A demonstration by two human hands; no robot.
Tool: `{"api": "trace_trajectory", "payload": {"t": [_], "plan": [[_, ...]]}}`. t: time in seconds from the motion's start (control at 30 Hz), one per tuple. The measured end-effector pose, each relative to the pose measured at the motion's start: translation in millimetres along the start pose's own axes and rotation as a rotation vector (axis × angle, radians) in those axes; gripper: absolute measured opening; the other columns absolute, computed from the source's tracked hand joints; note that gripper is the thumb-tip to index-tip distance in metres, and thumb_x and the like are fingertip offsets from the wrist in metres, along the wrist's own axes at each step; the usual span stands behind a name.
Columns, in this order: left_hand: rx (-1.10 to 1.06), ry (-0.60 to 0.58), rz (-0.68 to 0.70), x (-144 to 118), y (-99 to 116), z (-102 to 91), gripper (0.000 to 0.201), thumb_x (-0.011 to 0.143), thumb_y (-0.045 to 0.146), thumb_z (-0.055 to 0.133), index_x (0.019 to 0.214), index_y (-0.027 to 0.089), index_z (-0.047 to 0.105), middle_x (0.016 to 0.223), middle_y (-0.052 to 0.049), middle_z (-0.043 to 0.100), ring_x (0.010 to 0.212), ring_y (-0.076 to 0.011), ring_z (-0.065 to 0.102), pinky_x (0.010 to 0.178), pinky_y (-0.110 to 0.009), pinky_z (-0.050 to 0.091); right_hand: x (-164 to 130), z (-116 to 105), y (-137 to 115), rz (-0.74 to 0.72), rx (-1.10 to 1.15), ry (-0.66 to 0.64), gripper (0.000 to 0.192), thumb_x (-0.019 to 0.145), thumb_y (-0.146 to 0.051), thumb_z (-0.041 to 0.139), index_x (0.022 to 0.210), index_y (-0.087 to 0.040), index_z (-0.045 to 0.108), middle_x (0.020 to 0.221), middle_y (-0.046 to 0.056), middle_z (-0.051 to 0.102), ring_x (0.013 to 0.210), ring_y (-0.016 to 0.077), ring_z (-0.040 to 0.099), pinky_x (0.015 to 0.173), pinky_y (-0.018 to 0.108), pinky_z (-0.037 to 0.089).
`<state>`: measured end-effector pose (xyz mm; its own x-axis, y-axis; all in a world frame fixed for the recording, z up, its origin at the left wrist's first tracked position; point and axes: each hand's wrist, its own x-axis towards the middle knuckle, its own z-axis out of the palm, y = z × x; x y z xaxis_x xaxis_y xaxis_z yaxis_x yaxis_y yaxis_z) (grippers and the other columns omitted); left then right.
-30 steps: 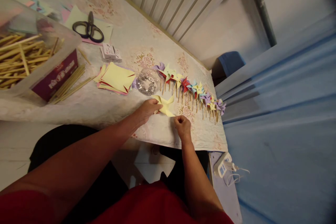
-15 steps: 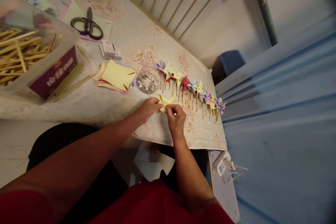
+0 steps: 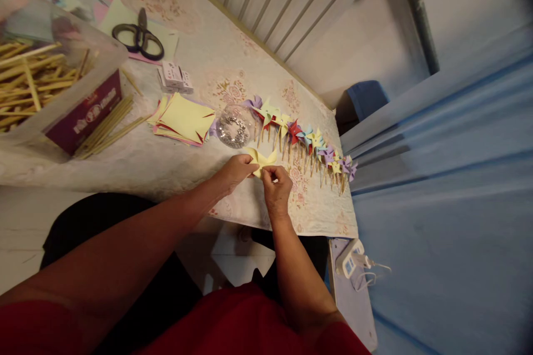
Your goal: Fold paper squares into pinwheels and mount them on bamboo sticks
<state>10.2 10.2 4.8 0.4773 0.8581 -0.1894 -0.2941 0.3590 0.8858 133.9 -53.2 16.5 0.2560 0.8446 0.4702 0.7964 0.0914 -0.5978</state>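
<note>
Yellow paper pinwheel (image 3: 261, 158) sits at the table's (image 3: 175, 166) near edge, pinched by our left hand (image 3: 235, 171) and right hand (image 3: 275, 184), seemingly to keep its folds together; finished pinwheels (image 3: 308, 141) line up at two o'clock.

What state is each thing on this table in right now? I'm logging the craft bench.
Yellow paper pinwheel: unfinished, pinched by both hands.
Left hand: gripping the pinwheel's left side.
Right hand: pinching its centre.
Black scissors: closed, lying on paper.
Row of coloured pinwheels on sticks: finished, laid side by side.
Stack of cut paper squares: loose, fanned.
Clear plastic tub of wooden sticks: open.
</note>
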Motion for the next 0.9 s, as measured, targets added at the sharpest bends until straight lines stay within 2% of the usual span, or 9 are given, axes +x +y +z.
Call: {"api": "trace_trajectory", "payload": {"t": [0.23,0.7,0.9], "plan": [[0.05,0.036,0.018,-0.1,0.2,0.0,0.014,0.065,0.019,0.06,0.062,0.018,0.046,0.059,0.007,0.042,0.056,-0.0078,0.037,0.054,-0.023,0.028,-0.4,1.5,1.0,-0.022,-0.025,0.0,0.014,0.085,-0.024,0.057,0.074,-0.019,0.064,0.07,-0.002,0.058,0.065,0.0126,0.053,0.065,0.026,0.042],[0.119,0.037,0.077,6.5,-15.3,-3.3,0.018,0.067,0.024,0.059,0.064,0.019,0.043,0.062,0.007,0.039,0.057,-0.0081,0.036,0.054,-0.023,0.026,-2.4,1.7,3.7,-0.037,-0.029,-0.02,0.015,0.086,-0.024,0.057,0.074,-0.019,0.064,0.07,-0.002,0.057,0.066,0.0128,0.052,0.066,0.026,0.042],[0.168,0.036,0.062,5.2,-13.5,-2.7,0.017,0.069,0.025,0.059,0.065,0.019,0.043,0.063,0.006,0.04,0.059,-0.0089,0.037,0.055,-0.024,0.026,-3.7,1.8,3.8,-0.031,-0.034,-0.05,0.016,0.087,-0.026,0.056,0.074,-0.02,0.064,0.072,-0.001,0.057,0.068,0.0134,0.052,0.067,0.027,0.042]]}}
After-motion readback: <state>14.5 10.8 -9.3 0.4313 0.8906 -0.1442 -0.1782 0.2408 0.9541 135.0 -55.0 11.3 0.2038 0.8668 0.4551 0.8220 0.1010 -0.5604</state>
